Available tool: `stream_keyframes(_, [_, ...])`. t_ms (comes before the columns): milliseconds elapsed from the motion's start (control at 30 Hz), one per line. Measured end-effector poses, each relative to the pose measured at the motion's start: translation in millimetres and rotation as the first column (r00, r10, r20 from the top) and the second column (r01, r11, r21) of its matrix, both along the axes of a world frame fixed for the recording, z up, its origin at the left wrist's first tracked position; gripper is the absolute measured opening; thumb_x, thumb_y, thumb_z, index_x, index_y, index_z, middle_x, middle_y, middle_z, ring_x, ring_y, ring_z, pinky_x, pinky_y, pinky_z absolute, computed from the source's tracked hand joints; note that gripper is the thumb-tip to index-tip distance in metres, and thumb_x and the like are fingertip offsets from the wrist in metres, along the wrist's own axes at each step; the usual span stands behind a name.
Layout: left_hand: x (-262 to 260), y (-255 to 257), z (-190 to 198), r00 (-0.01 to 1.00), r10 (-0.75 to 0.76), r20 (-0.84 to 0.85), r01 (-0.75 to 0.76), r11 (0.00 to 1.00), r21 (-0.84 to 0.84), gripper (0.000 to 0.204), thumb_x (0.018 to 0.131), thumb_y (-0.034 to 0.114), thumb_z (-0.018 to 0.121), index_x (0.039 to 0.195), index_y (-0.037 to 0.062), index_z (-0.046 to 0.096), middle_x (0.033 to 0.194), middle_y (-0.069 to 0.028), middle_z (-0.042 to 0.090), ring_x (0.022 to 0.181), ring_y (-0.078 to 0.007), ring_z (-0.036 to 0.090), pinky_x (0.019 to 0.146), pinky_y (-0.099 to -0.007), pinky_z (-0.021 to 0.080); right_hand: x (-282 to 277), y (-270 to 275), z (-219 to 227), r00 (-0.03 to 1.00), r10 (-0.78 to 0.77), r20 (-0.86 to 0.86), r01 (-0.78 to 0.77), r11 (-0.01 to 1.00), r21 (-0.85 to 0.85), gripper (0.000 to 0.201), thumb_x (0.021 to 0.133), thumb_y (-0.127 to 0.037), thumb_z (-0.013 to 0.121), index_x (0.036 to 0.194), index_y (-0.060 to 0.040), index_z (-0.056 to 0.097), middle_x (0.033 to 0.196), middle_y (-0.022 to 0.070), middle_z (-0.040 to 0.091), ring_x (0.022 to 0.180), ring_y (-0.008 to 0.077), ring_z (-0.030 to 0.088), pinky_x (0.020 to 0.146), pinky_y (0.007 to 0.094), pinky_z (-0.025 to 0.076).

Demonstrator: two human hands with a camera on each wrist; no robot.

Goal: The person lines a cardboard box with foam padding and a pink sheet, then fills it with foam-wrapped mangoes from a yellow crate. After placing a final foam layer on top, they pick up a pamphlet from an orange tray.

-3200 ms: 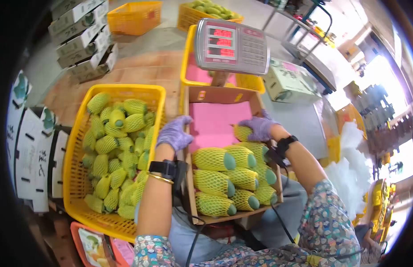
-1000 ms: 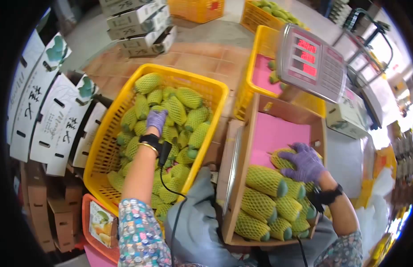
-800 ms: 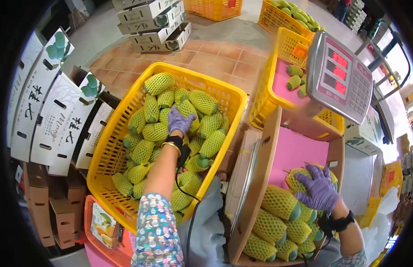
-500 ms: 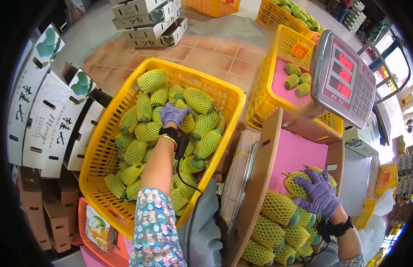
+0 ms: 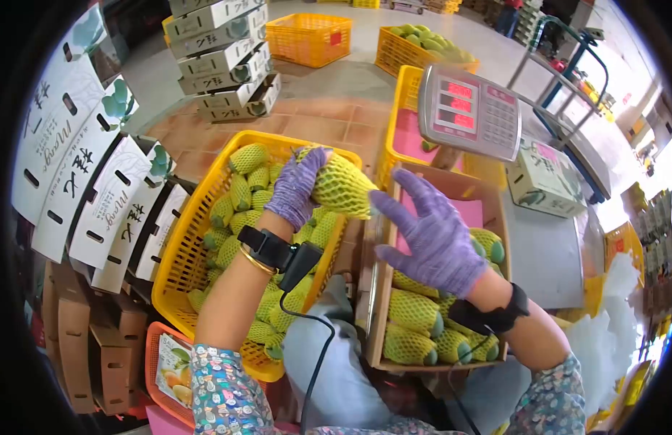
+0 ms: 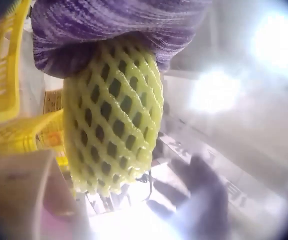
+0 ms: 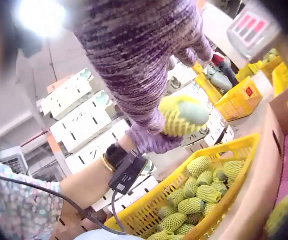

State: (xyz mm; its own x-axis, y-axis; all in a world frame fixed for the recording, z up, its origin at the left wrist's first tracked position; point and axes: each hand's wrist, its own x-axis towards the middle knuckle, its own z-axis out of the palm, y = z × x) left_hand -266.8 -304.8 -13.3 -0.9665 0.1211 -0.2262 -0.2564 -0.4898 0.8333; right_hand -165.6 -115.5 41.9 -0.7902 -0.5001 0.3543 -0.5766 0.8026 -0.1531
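In the head view my left hand (image 5: pixel 300 187), in a purple glove, grips a mango in yellow-green foam netting (image 5: pixel 343 186) above the yellow crate (image 5: pixel 178 250). The left wrist view shows the same netted mango (image 6: pixel 114 120) hanging below the gloved fingers. My right hand (image 5: pixel 437 243), also gloved, is spread with straight fingers above the cardboard box (image 5: pixel 379 319); its fingertips are close to the mango's end, and whether they touch it I cannot tell. Several netted mangoes (image 5: pixel 412 312) lie in the box beside pink lining (image 5: pixel 472 212).
A scale display (image 5: pixel 470 109) stands behind the box, by another yellow crate (image 5: pixel 401 94). White cartons (image 5: pixel 82 174) stand at the left, more cartons (image 5: pixel 220 65) are stacked at the back, and an orange basket (image 5: pixel 153 362) sits at front left.
My left hand has risen out of the yellow crate with a netted mango. The right hand has left the mangoes in the box and moved left and up, towards the left hand.
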Motion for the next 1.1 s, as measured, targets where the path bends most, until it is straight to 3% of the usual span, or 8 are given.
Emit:
stream_keyframes(200, [25.8, 53.7, 12.5, 0.986, -0.121, 0.116, 0.123, 0.992, -0.011, 0.028, 0.080, 0.043, 0.049, 0.085, 0.0157, 0.052, 0.068, 0.0002, 0.054, 0.055, -0.0125, 0.052, 0.043, -0.0274, 0.041, -10.3, 1.4, -1.6, 0.984, -0.027, -0.178, 0.044, 0.995, 0.092, 0.068, 0.061, -0.018, 0.069, 0.123, -0.0178, 0.040, 0.118, 0.0183, 0.042, 0.100, 0.0345, 0.048, 0.085, 0.0403, 0.041])
stream_keyframes(333, [23.1, 47.1, 5.4, 0.848, -0.524, 0.084, 0.528, 0.818, -0.228, 0.048, 0.079, 0.059, 0.041, 0.093, 0.0140, 0.049, 0.074, -0.0030, 0.053, 0.054, -0.0129, 0.049, 0.043, -0.0260, 0.042, -9.5, 36.1, -0.6, 0.983, -0.118, 0.140, 0.120, 0.993, -0.009, 0.064, 0.061, -0.017, 0.067, 0.120, -0.0171, 0.042, 0.112, 0.0142, 0.048, 0.097, 0.0325, 0.051, 0.082, 0.0377, 0.044])
stream_keyframes(500, [-21.3, -23.9, -25.4, 0.979, -0.113, 0.168, 0.187, 0.821, -0.539, 0.062, 0.079, 0.054, 0.048, 0.119, 0.0118, 0.030, 0.094, -0.0073, 0.044, 0.065, -0.0162, 0.047, 0.052, -0.0337, 0.047, -33.6, 81.1, -36.5, 0.757, -0.428, 0.494, 0.327, 0.902, 0.280, 0.059, 0.066, -0.028, 0.061, 0.121, -0.0176, 0.041, 0.105, 0.0134, 0.054, 0.099, 0.0301, 0.051, 0.087, 0.0392, 0.039])
stream_keyframes(600, [-60.8, -88.4, -88.1, 0.971, 0.006, 0.239, 0.156, 0.742, -0.652, 0.065, 0.079, 0.046, 0.052, 0.127, 0.0116, 0.027, 0.106, -0.0106, 0.044, 0.068, -0.0169, 0.052, 0.051, -0.0306, 0.048, -51.6, 77.7, -58.4, 0.665, -0.354, 0.657, 0.146, 0.925, 0.351, 0.061, 0.068, -0.032, 0.060, 0.124, -0.0194, 0.039, 0.110, 0.0138, 0.053, 0.105, 0.0288, 0.049, 0.094, 0.0424, 0.032])
stream_keyframes(700, [-77.6, -111.6, -130.7, 0.939, 0.046, 0.341, 0.253, 0.580, -0.774, 0.064, 0.078, 0.034, 0.057, 0.129, 0.0108, 0.027, 0.121, -0.0144, 0.040, 0.091, -0.0217, 0.053, 0.065, -0.0368, 0.049, -57.6, 70.6, -94.8, 0.650, -0.259, 0.714, -0.106, 0.900, 0.422, 0.065, 0.072, -0.039, 0.057, 0.129, -0.0224, 0.032, 0.115, 0.0159, 0.049, 0.114, 0.0300, 0.041, 0.098, 0.0501, 0.021])
stream_keyframes(767, [-83.9, -96.2, -152.1, 0.991, -0.080, 0.110, 0.087, -0.255, -0.963, 0.066, 0.073, 0.027, 0.061, 0.128, 0.0109, 0.030, 0.132, -0.0122, 0.032, 0.113, -0.0254, 0.042, 0.085, -0.0441, 0.040, -52.4, 67.4, -104.8, 0.662, -0.280, 0.695, -0.125, 0.874, 0.470, 0.067, 0.075, -0.049, 0.051, 0.131, -0.0216, 0.028, 0.118, 0.0169, 0.046, 0.115, 0.0314, 0.040, 0.099, 0.0524, 0.018])
stream_keyframes(967, [-151.1, -31.5, -208.8, 0.746, -0.656, 0.115, -0.378, -0.560, -0.737, 0.049, 0.080, 0.013, 0.046, 0.127, 0.0202, 0.034, 0.133, -0.0065, 0.032, 0.123, -0.0262, 0.030, 0.099, -0.0478, 0.024, -49.1, 67.5, -103.1, 0.679, -0.299, 0.670, -0.125, 0.852, 0.508, 0.070, 0.077, -0.061, 0.039, 0.131, -0.0173, 0.030, 0.118, 0.0169, 0.043, 0.113, 0.0318, 0.041, 0.097, 0.0574, 0.016])
stream_keyframes(1100, [-163.5, -5.0, -221.0, 0.785, -0.538, 0.306, -0.235, -0.716, -0.657, 0.040, 0.084, 0.019, 0.039, 0.123, 0.0253, 0.041, 0.133, -0.0069, 0.032, 0.122, -0.0259, 0.031, 0.098, -0.0493, 0.024, -48.4, 74.8, -111.1, 0.742, -0.230, 0.629, -0.100, 0.891, 0.444, 0.069, 0.076, -0.062, 0.038, 0.129, -0.0172, 0.034, 0.115, 0.0166, 0.046, 0.108, 0.0319, 0.045, 0.096, 0.0594, 0.016])
